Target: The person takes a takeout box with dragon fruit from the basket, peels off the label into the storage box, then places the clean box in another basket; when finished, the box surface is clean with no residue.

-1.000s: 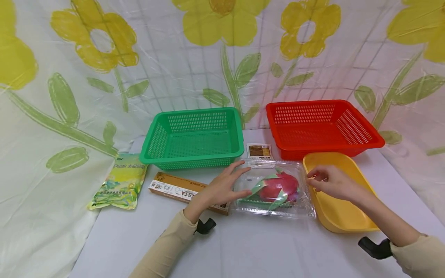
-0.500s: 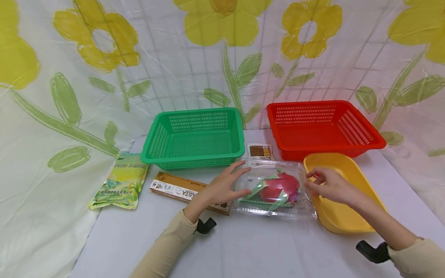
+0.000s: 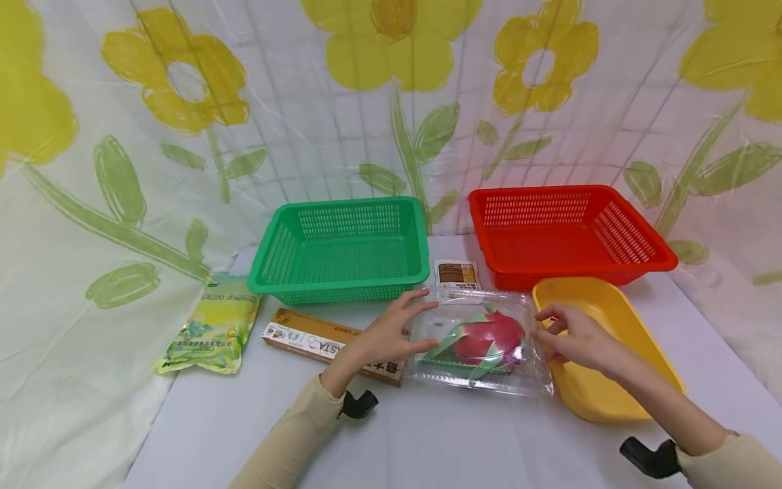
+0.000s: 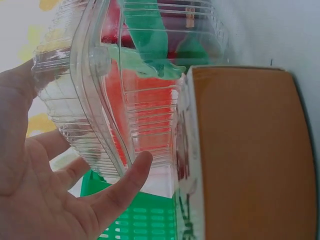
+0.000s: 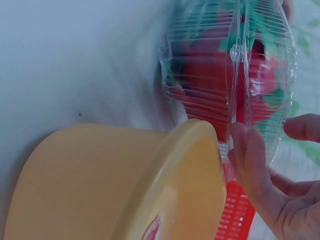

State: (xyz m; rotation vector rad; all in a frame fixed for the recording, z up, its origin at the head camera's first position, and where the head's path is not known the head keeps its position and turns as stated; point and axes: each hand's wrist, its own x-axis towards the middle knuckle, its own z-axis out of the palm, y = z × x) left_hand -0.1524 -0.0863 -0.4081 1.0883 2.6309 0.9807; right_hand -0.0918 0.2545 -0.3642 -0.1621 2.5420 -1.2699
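A clear plastic clamshell box (image 3: 446, 314) lies on the table with a red, green-leaved dragon fruit (image 3: 489, 338) inside. My left hand (image 3: 397, 333) is at the box's left side, thumb and fingers spread apart; the left wrist view shows them along the lid and rim. At the opposite end is my right hand (image 3: 574, 334), its fingers bent lightly. In the right wrist view its fingertips (image 5: 240, 134) meet the rim seam, while the thumb (image 5: 305, 127) is beside the lid. The box's lid looks closed.
A brown and white pasta box (image 3: 318, 343) lies left of the clamshell. Behind stand a green basket (image 3: 342, 288) and a red basket (image 3: 574, 265). A yellow tub (image 3: 617, 380) is under the right forearm. A small packet (image 3: 457, 273) and a yellow-green bag (image 3: 210, 326) lie nearby.
My right hand has shifted slightly left and down against the box's right edge. The left hand stays in place. The whole view has tilted up a little.
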